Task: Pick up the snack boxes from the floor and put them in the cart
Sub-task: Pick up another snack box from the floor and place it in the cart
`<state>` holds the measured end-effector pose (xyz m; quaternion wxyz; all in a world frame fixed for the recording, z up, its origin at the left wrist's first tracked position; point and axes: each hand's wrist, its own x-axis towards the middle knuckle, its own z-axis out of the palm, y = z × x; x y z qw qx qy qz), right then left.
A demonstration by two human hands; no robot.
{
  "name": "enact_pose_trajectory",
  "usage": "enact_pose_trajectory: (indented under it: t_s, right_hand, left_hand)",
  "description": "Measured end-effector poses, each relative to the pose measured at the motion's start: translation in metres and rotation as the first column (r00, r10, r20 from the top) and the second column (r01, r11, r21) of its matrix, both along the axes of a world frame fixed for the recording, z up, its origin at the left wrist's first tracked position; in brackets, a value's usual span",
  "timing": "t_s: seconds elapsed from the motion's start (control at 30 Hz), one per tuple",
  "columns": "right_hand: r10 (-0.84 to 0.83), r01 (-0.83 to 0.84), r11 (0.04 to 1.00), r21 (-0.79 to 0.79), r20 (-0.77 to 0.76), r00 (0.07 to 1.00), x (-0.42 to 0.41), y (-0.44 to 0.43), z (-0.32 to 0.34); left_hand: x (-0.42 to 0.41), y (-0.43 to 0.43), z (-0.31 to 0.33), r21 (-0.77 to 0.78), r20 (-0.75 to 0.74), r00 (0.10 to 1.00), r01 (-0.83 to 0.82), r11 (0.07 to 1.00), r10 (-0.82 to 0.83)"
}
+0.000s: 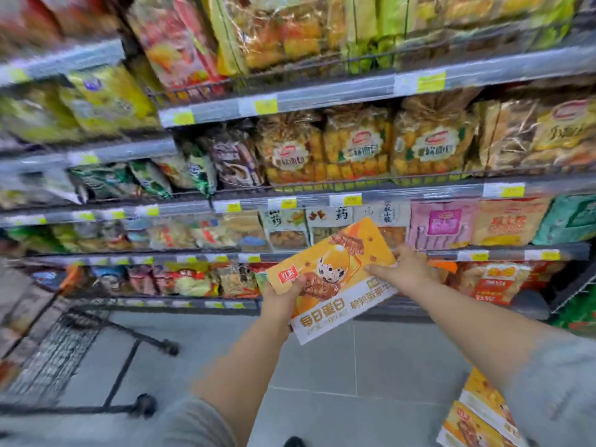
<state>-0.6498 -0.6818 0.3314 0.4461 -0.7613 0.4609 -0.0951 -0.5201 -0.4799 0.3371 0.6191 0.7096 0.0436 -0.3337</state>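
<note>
From the head view, one flat snack box (pixel 332 279) is up off the floor, held level in front of the shelves (pixel 322 98). The left hand (pixel 280 298) grips its near-left corner, thumb on top. The right hand (pixel 406 269) pinches the right edge, fingers curled over it.

At least two more boxes (pixel 480 414) lie stacked on the grey tiled floor (pixel 322 382), near right. The black wire-mesh cart (pixel 54 350) stands to the left (too blurred to see what it holds), so I judge most of the work remains.

The box is glossy orange-and-white card, thin and rectangular.
</note>
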Motion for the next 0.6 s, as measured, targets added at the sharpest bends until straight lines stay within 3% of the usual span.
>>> enact_pose_trajectory:
  t_s: [0.3,0.6]
  right_hand:
    - [0.169,-0.168,0.986,-0.021,0.056,0.984,0.131,0.107,0.072]
    - [0.223,-0.219,0.974,-0.061,0.062,0.973,0.286,0.238,0.121]
  left_hand:
    - [0.112,0.118,0.064,-0.030,0.097,0.978,-0.183,0.983,0.185]
    - [0.258,0.252,0.109,-0.019,0.150,0.959,-0.242,0.970,0.242]
